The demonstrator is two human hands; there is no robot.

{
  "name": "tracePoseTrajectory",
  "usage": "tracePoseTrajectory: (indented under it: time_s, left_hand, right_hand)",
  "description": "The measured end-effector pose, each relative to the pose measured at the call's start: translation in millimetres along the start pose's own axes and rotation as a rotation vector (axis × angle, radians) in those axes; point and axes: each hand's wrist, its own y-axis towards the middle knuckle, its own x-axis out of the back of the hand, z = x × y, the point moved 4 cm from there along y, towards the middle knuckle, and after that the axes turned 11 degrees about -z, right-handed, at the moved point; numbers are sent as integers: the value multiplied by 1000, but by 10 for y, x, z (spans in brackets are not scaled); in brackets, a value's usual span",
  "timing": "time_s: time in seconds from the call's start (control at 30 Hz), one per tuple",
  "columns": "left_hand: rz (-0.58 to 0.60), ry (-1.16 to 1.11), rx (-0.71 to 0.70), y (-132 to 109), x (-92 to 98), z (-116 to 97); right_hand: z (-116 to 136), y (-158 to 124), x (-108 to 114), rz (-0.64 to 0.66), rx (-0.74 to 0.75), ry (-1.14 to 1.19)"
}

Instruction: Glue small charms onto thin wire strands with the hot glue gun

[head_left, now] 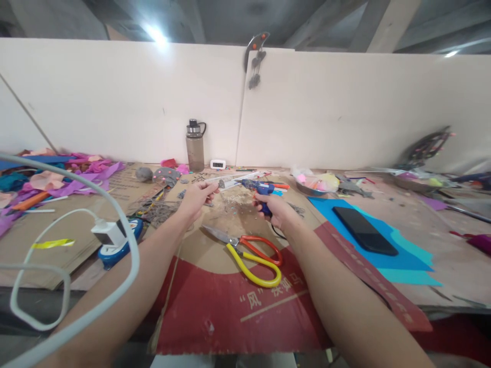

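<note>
My right hand (276, 208) grips a blue glue gun (259, 190) by its handle, nozzle pointing left. My left hand (196, 196) is closed in a pinch on a small grey piece (221, 183) held just in front of the nozzle. Both hands hover over a sheet of brown and red cardboard (238, 301). Scissors with one yellow and one red handle (251, 251) lie shut on the cardboard just below my hands.
A black phone (364, 230) rests on blue paper (406, 258) to the right. A water bottle (195, 145) stands at the white back wall. Pink and purple scraps (76, 171) pile up at the left. A white charger and cable (109, 232) cross the near left.
</note>
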Motion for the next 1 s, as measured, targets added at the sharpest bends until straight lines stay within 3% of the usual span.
tracePoseTrajectory:
  time_s: [0.37, 0.53, 0.63, 0.73, 0.83, 1.0]
  left_hand:
    - [51, -39, 16, -47, -62, -41]
    - [36, -18, -62, -124, -108, -119]
    - [22, 7, -128, -174, -127, -180]
    - [26, -15, -135, -211, -147, -212]
    - [64, -70, -76, -242, -182, -205]
    - [106, -143, 61, -307, -242, -181]
  right_hand:
    - [-149, 184, 81, -173, 187, -460]
    - [64, -7, 139, -303, 555, -1087]
    - [153, -104, 130, -322, 595, -1261]
    - [253, -172, 82, -325, 680, -1086]
    - [305, -237, -25, -176, 729, -670]
    - [257, -325, -192, 48, 552, -199]
